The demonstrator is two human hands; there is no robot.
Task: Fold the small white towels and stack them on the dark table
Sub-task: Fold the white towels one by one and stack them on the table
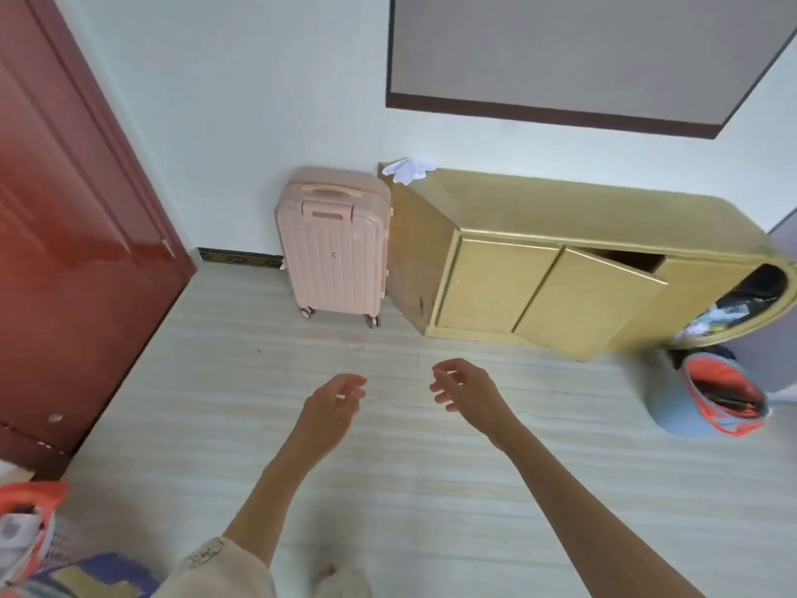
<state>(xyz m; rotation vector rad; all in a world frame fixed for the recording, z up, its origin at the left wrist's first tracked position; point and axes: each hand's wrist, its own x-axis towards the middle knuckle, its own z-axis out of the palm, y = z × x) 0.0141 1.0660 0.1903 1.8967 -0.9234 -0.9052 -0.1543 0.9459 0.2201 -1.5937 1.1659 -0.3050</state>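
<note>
Head view, looking down across a pale striped floor [388, 489] toward a white wall. Both bare forearms reach forward over the floor, well apart from any furniture. Left hand [332, 407] hangs in the air with fingers loosely curled, thumb and fingertips near each other but nothing between them. Right hand [468, 388] hangs just beside it, fingers also loosely bent and spread, holding nothing. The two hands face each other with a gap between them and do not touch. White cloth [407, 169], crumpled, lies on the far left corner of a low yellow cabinet [560, 217] against the wall; whether it is one of the small towels I cannot tell. No dark table shows in this view. One cabinet door [582, 299] stands ajar, tilted outward. A pink suitcase [334, 248] stands upright on its wheels just beside the cabinet's left end, against the wall. A dark red door [73, 235] fills the left side. At right, a grey-blue bin with an orange liner [707, 397] sits on the floor near the cabinet's rounded end. Lower left corner shows an orange-rimmed basket [26, 524], partly cut off, with pale contents. A cream sleeve [215, 571] sits at the bottom edge.
</note>
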